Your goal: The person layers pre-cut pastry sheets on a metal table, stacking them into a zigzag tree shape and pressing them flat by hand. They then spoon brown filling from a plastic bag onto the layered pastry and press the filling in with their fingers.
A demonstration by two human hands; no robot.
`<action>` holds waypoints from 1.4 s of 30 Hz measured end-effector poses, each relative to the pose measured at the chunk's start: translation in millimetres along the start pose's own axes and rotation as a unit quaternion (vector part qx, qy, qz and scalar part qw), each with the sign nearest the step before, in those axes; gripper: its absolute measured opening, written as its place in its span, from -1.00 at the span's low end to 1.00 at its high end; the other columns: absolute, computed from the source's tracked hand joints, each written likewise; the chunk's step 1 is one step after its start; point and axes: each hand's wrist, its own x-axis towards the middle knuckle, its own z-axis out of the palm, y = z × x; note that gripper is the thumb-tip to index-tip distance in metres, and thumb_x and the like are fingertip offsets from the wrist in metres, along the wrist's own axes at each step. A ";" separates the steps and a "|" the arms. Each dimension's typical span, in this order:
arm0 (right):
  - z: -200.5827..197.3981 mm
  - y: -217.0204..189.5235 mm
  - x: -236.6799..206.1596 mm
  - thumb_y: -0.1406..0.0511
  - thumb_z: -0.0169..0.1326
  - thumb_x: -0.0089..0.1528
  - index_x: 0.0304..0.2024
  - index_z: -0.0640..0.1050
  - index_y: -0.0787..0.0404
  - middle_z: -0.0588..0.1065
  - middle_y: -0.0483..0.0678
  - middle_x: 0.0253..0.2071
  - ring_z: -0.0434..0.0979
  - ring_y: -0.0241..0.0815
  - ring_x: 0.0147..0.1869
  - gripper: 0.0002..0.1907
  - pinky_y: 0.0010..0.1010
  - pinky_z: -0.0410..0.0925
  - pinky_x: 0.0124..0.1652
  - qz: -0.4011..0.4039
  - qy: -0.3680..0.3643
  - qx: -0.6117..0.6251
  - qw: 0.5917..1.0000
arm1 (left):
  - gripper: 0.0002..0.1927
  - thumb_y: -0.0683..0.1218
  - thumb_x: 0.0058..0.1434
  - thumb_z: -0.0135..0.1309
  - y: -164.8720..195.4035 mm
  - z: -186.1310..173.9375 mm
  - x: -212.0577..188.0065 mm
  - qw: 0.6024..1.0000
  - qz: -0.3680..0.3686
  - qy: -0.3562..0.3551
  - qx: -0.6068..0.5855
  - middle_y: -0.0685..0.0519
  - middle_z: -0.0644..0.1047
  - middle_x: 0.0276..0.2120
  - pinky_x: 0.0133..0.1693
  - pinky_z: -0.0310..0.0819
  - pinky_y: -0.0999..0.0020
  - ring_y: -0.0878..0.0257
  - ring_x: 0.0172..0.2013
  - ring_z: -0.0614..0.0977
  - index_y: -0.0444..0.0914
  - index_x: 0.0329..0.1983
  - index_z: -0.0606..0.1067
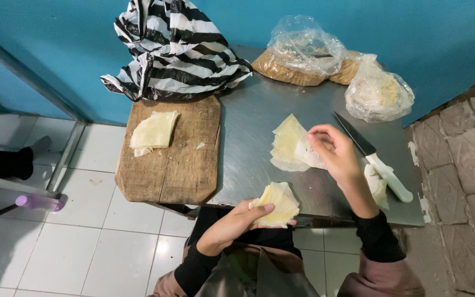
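Note:
My left hand (pixel 232 223) holds a small stack of pale yellow pastry sheets (pixel 277 204) at the near edge of the steel table (pixel 248 121). Further in, my right hand (pixel 333 151) pinches the thin edge of one sheet from a loose pile of folded sheets (pixel 288 142) lying on the table. A knife with a black blade and white handle (pixel 375 158) lies just right of that hand. A few more scraps of pastry (pixel 376 184) rest beside the knife handle.
A wooden cutting board (pixel 174 165) overhangs the table's left side with a folded stack of sheets (pixel 154 131) on it. A black-and-white striped plastic bag (pixel 174 47) and clear bags of food (pixel 303 52) (pixel 379 93) sit at the back against a blue wall.

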 end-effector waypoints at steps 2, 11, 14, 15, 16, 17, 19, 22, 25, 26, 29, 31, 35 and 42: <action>0.5 -2.7 7.8 0.34 0.12 0.38 -0.02 0.53 0.28 0.49 -0.17 -0.20 0.45 -0.46 -0.15 -0.83 -0.63 0.31 -0.19 -0.037 -0.016 -0.018 0.999 | -0.49 -0.04 0.52 -0.21 -0.1 -0.4 0.6 1.000 -0.002 0.005 -0.006 -0.18 0.55 0.13 0.20 0.48 0.32 0.11 0.14 0.62 -0.54 0.35 0.30; 33.9 -50.3 -27.9 0.38 0.17 0.35 -0.02 0.57 0.25 0.57 -0.02 -0.10 0.62 -0.15 -0.07 -0.85 -0.41 0.43 -0.12 -0.311 0.008 -0.341 0.887 | -0.49 -0.04 0.52 -0.19 -1.3 -2.4 -2.0 1.000 0.010 0.004 -0.025 -0.19 0.52 0.16 0.23 0.46 0.32 0.09 0.16 0.60 -0.54 0.35 0.30; 44.0 -57.8 -56.0 0.32 0.26 0.19 -0.05 0.60 0.23 0.57 0.01 -0.10 0.60 -0.02 -0.08 -0.72 -0.25 0.42 -0.13 -0.341 -0.029 -0.385 0.857 | -0.49 -0.05 0.51 -0.19 1.1 -3.3 -5.1 0.999 0.011 0.018 -0.039 -0.19 0.53 0.15 0.22 0.46 0.31 0.09 0.15 0.61 -0.52 0.35 0.30; 44.6 -57.9 -63.0 0.29 0.30 0.13 -0.06 0.61 0.23 0.57 0.02 -0.11 0.58 0.01 -0.09 -0.67 -0.20 0.41 -0.14 -0.342 -0.040 -0.389 0.854 | -0.50 -0.05 0.51 -0.18 1.9 -3.3 -6.8 0.999 0.008 0.024 -0.046 -0.18 0.53 0.14 0.21 0.46 0.31 0.08 0.14 0.61 -0.51 0.35 0.29; 43.1 -57.1 -67.3 0.28 0.29 0.14 -0.05 0.60 0.24 0.56 0.02 -0.08 0.58 0.03 -0.05 -0.66 -0.19 0.40 -0.10 -0.340 -0.025 -0.387 0.857 | -0.50 -0.05 0.51 -0.19 2.7 -3.0 -8.5 0.999 0.008 0.027 -0.040 -0.18 0.53 0.14 0.20 0.46 0.31 0.09 0.14 0.61 -0.52 0.35 0.30; 39.4 -55.7 -68.6 0.28 0.29 0.14 -0.04 0.59 0.25 0.56 0.01 -0.06 0.57 0.04 -0.01 -0.65 -0.19 0.39 -0.07 -0.337 -0.010 -0.385 0.859 | -0.50 -0.05 0.51 -0.19 4.5 -3.8 -9.4 0.999 0.008 0.030 -0.033 -0.19 0.54 0.14 0.20 0.46 0.30 0.10 0.14 0.62 -0.52 0.35 0.30; 32.8 -50.4 -73.8 0.29 0.27 0.19 -0.02 0.59 0.24 0.55 -0.02 -0.03 0.56 0.04 0.04 -0.68 -0.21 0.39 -0.03 -0.314 0.027 -0.388 0.866 | -0.50 -0.06 0.50 -0.19 7.6 -3.6 -10.8 0.999 0.012 0.039 -0.035 -0.21 0.55 0.13 0.20 0.46 0.30 0.10 0.14 0.62 -0.54 0.34 0.31; 28.1 -40.6 -85.5 0.32 0.25 0.24 -0.04 0.60 0.20 0.54 -0.06 -0.01 0.55 0.02 0.05 -0.75 -0.26 0.41 -0.02 -0.281 0.067 -0.418 0.861 | -0.50 -0.07 0.49 -0.17 13.9 -2.7 -14.0 0.996 0.016 0.075 -0.054 -0.24 0.56 0.13 0.21 0.46 0.28 0.09 0.14 0.62 -0.55 0.32 0.32; 28.3 -34.7 -93.2 0.32 0.27 0.17 -0.08 0.61 0.19 0.53 -0.04 -0.01 0.53 0.04 0.05 -0.73 -0.23 0.42 -0.04 -0.297 0.059 -0.459 0.835 | -0.50 -0.07 0.45 -0.15 20.8 -0.1 -18.2 0.990 0.027 0.123 -0.064 -0.22 0.56 0.13 0.19 0.48 0.26 0.08 0.12 0.63 -0.52 0.31 0.31; 30.1 -33.4 -94.8 0.32 0.28 0.15 -0.09 0.62 0.19 0.53 -0.04 -0.01 0.54 0.03 0.04 -0.73 -0.24 0.42 -0.06 -0.292 0.061 -0.453 0.840 | -0.50 -0.07 0.44 -0.15 23.4 0.4 -19.8 0.989 0.037 0.127 -0.067 -0.24 0.56 0.12 0.19 0.49 0.24 0.05 0.11 0.64 -0.52 0.31 0.31; 35.6 -30.9 -96.9 0.33 0.29 0.16 -0.12 0.64 0.19 0.53 -0.06 -0.03 0.54 -0.01 0.01 -0.76 -0.25 0.42 -0.08 -0.268 0.083 -0.427 0.860 | -0.50 -0.07 0.44 -0.16 29.7 1.9 -22.8 0.986 0.052 0.144 -0.073 -0.27 0.57 0.10 0.17 0.51 0.21 0.01 0.10 0.65 -0.54 0.29 0.32; 39.0 -29.5 -97.6 0.34 0.29 0.16 -0.14 0.64 0.20 0.55 -0.08 -0.05 0.54 -0.03 -0.01 -0.79 -0.26 0.42 -0.08 -0.252 0.099 -0.409 0.871 | -0.50 -0.07 0.44 -0.16 31.7 3.7 -23.3 0.984 0.052 0.153 -0.076 -0.27 0.57 0.09 0.16 0.52 0.20 -0.01 0.09 0.66 -0.55 0.29 0.32; 40.8 -27.9 -99.1 0.35 0.29 0.16 -0.14 0.64 0.22 0.56 -0.06 -0.06 0.54 -0.04 -0.02 -0.79 -0.28 0.42 -0.07 -0.246 0.113 -0.397 0.877 | -0.51 -0.08 0.42 -0.17 33.4 6.1 -22.2 0.983 0.044 0.161 -0.073 -0.27 0.57 0.08 0.13 0.53 0.19 -0.03 0.07 0.67 -0.54 0.28 0.31; 38.8 -26.5 -97.6 0.35 0.29 0.17 -0.14 0.64 0.23 0.56 -0.06 -0.05 0.54 -0.03 -0.01 -0.79 -0.27 0.41 -0.06 -0.244 0.116 -0.392 0.879 | -0.49 -0.08 0.44 -0.16 31.9 6.4 -20.5 0.985 0.048 0.147 -0.072 -0.27 0.57 0.10 0.13 0.54 0.22 -0.01 0.08 0.67 -0.57 0.30 0.30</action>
